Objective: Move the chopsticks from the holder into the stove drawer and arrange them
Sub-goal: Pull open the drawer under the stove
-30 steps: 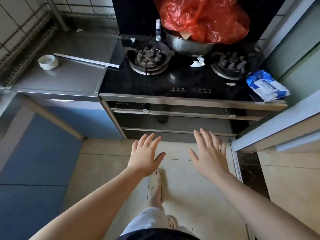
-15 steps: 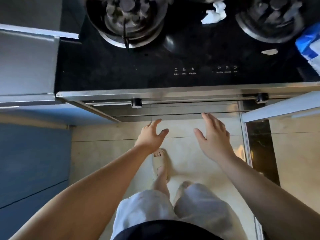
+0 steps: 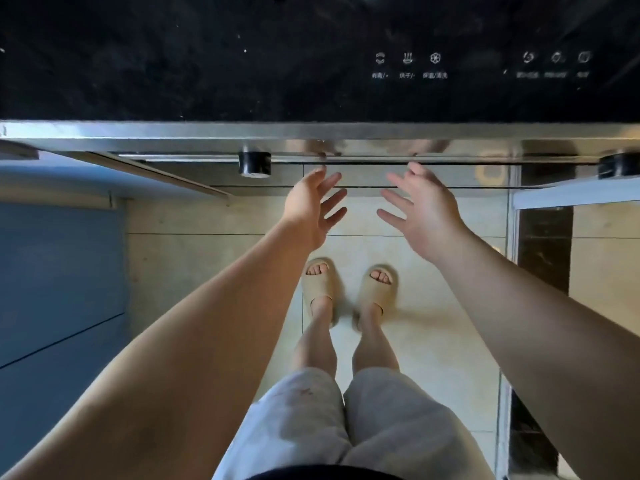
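I look straight down over the black glass stove top (image 3: 242, 64) and its steel front edge (image 3: 173, 133). Both hands reach in under that edge, fingers spread and empty. My left hand (image 3: 313, 206) is just right of the left black knob (image 3: 254, 163). My right hand (image 3: 420, 211) is beside it, about a hand's width to the right. Their fingertips are close to the drawer's front rail (image 3: 367, 163), which runs below the edge; contact cannot be judged. No chopsticks or holder are in view.
A second black knob (image 3: 618, 165) sits at the far right. A blue cabinet front (image 3: 59, 271) stands on the left and a white panel edge (image 3: 575, 194) on the right. My feet in beige slippers (image 3: 348, 292) stand on the pale tile floor.
I have stepped close to the stove and my view has tipped down, so the burners have left the frame. Both hands have risen towards the rail under the stove's front edge.
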Tool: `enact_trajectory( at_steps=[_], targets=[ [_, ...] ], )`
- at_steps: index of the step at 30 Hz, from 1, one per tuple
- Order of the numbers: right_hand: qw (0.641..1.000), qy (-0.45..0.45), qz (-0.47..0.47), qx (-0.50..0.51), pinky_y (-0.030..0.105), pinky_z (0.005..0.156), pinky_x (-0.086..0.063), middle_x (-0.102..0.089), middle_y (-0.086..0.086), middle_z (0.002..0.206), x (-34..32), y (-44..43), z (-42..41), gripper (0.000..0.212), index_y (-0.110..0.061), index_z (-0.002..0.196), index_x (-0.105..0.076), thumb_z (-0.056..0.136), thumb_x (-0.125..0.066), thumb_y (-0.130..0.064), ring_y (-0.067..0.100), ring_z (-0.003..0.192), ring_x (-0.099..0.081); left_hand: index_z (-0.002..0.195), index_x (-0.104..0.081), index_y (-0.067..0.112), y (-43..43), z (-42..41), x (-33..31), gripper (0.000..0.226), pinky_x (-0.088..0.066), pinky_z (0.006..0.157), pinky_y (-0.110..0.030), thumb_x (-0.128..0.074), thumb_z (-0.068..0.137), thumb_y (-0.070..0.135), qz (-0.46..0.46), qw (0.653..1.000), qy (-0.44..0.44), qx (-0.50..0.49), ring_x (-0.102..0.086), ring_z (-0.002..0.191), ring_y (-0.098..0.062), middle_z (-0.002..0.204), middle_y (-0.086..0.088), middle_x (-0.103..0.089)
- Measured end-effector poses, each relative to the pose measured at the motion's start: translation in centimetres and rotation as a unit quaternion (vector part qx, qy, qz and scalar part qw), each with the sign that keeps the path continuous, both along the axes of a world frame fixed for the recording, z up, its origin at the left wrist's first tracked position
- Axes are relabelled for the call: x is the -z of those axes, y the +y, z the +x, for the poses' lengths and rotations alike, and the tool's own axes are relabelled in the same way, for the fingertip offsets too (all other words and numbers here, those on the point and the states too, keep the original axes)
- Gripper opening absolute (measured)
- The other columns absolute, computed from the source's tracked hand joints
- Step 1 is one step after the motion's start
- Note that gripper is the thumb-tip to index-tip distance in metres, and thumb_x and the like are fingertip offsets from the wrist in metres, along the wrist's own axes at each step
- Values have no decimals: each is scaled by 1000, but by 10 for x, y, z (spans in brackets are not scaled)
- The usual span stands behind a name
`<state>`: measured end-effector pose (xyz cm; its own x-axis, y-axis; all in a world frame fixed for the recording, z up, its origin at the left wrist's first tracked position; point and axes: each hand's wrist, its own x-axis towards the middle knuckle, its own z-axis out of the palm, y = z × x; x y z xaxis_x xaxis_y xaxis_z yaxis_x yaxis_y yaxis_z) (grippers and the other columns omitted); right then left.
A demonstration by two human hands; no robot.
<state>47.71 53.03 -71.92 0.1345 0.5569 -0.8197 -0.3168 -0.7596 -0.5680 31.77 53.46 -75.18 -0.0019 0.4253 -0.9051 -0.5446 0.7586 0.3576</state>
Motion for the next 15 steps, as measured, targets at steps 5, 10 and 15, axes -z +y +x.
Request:
enact_trajectory(
  at_steps=[5,10,15],
  targets=[
    [989,116,-5,88,44,98,-49,-54,8,137,14,20,2,36,-12,136,-43,102,-30,-9,25,125,-54,133,-54,24,7,8,10,34,-49,88,-41,-37,104,23,-3,996,-54,-77,-64,112,-23,125,1,-67],
    [956,214,-6,202,41,91,-50,-60,9,115,23,27,10,40,-6,130,-47,97,-25,1,25,107,-60,118,-55,23,10,15,8,26,-47,93,-40,-34,103,18,14,984,-107,-145,-63,115,-25,125,1,-66],
    [944,235,-10,232,40,92,-49,-63,9,109,25,29,11,34,-8,104,-55,94,-25,6,24,115,-58,101,-54,17,13,20,-6,23,-50,82,-39,-33,99,6,24,979,-116,-167,-66,99,-23,112,-1,-62]
  ],
)
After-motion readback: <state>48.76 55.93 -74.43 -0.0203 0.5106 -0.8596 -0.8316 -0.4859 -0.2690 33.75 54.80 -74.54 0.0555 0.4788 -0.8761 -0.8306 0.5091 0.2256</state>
